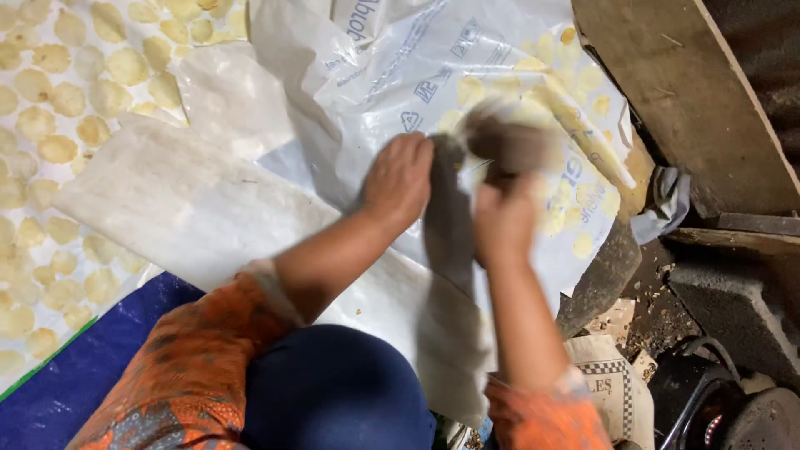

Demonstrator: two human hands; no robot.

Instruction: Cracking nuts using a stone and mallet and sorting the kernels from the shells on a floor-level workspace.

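I am pinching the top edge of a grey cloth (448, 225) in my left hand (398, 179) to keep it hanging taut, while my right hand (502, 221), clenched around a blurred brown pad (512, 143), is rubbing beside it over the printed plastic sheet (467, 67), near its right edge.

right hand (502, 223): motion-blurred | brown object (508, 143): blurred, unidentifiable | grip: cannot tell

You've got a big white plastic sack (467, 58) with blue print spread flat at top centre, pale yellow rounds showing through it. Down at the bottom right there's a crumpled whitish bag (612, 379) with dark lettering and a checkered strip.
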